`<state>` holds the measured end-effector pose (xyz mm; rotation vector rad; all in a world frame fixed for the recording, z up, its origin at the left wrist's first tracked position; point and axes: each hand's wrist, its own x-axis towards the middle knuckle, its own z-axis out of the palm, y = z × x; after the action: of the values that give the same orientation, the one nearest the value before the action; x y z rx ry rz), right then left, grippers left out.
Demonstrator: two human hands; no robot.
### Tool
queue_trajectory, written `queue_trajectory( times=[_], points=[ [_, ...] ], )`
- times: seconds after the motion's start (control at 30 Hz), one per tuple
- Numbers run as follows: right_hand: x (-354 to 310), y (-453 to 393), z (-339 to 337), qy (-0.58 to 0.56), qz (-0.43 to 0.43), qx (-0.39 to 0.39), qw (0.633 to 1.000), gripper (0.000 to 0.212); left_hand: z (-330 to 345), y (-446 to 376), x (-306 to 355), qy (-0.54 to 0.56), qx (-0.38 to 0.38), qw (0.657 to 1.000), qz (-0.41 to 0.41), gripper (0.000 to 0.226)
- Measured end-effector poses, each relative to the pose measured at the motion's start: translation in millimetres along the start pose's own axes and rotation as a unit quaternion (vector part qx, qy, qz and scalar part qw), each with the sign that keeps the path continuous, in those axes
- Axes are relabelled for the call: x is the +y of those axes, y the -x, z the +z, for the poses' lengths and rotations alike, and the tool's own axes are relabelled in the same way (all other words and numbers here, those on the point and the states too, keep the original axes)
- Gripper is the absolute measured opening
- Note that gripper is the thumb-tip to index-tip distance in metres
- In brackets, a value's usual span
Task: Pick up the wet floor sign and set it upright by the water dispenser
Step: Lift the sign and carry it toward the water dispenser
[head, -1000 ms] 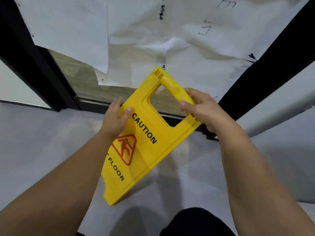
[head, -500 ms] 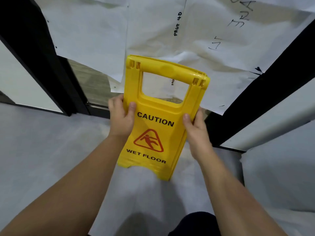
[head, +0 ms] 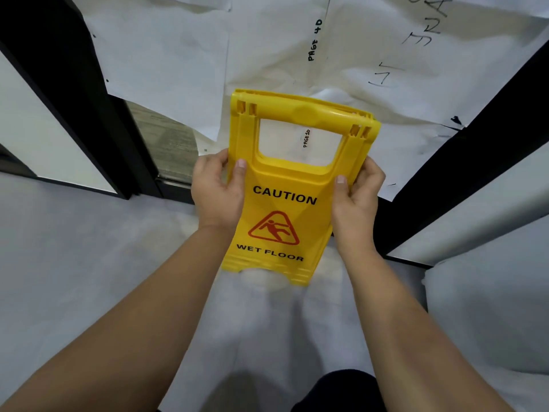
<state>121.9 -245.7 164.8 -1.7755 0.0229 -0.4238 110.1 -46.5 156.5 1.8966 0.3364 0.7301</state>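
Note:
A yellow wet floor sign point(head: 285, 200) with "CAUTION", a red slip pictogram and "WET FLOOR" is held in the air in front of me, upright and folded flat, handle at the top. My left hand point(head: 218, 191) grips its left edge just below the handle cut-out, thumb on the front face. On the opposite edge, at the same height, my right hand point(head: 356, 200) holds it the same way. No water dispenser is in view.
A black door frame post point(head: 89, 108) stands at the left and another black frame point(head: 475, 162) runs diagonally at the right. White paper sheets with handwriting point(head: 297, 40) cover the panel ahead. Pale grey floor point(head: 74, 248) lies below.
The sign went from tilted, held by its handle with my right hand, to upright and facing me. My right hand shifted to the side edge. Since half a second ago it barely moved.

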Motion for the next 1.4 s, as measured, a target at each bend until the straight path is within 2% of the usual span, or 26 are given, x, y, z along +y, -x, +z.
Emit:
queue_trajectory(
  times=[0.07,0.3,0.4,0.53,0.67,0.83,0.93,1.07,1.23,1.3,1.4],
  points=[
    [0,-2,0,0.01,-0.007,-0.007,1.0,0.049,1,1,3,-0.014,0.024,1.0,0.011,0.031],
    [2,-12,5,0.071,-0.019,0.031,0.997,0.052,9,-14,7,0.065,0.032,0.996,-0.05,0.024],
    [3,-11,6,0.091,-0.016,0.044,0.995,0.046,5,-16,16,0.058,0.014,0.993,-0.103,0.035],
    [-2,-4,4,0.023,0.06,0.037,0.997,0.041,-11,-14,30,0.045,-0.034,0.986,-0.16,0.049],
    [-36,10,4,0.031,0.138,0.056,0.988,0.04,-30,-12,50,0.004,-0.056,0.978,-0.201,0.051],
    [-80,28,-12,-0.033,0.26,0.066,0.963,0.02,-58,1,79,-0.002,-0.103,0.946,-0.308,0.044],
    [-98,38,-28,-0.083,0.314,0.057,0.944,0.027,-77,10,106,0.015,-0.142,0.92,-0.365,0.047],
    [-112,48,-53,-0.098,0.383,0.044,0.917,0.035,-101,24,122,0.018,-0.22,0.871,-0.44,0.073],
    [-126,49,-73,-0.043,0.451,-0.032,0.891,0.038,-114,33,146,0.02,-0.244,0.829,-0.503,0.107],
    [-135,48,-83,-0.033,0.476,-0.058,0.877,0.037,-116,39,160,0.002,-0.25,0.82,-0.515,0.105],
    [-145,48,-96,-0.025,0.509,-0.101,0.854,0.042,-117,55,176,-0.018,-0.252,0.809,-0.53,0.086]
  ],
)
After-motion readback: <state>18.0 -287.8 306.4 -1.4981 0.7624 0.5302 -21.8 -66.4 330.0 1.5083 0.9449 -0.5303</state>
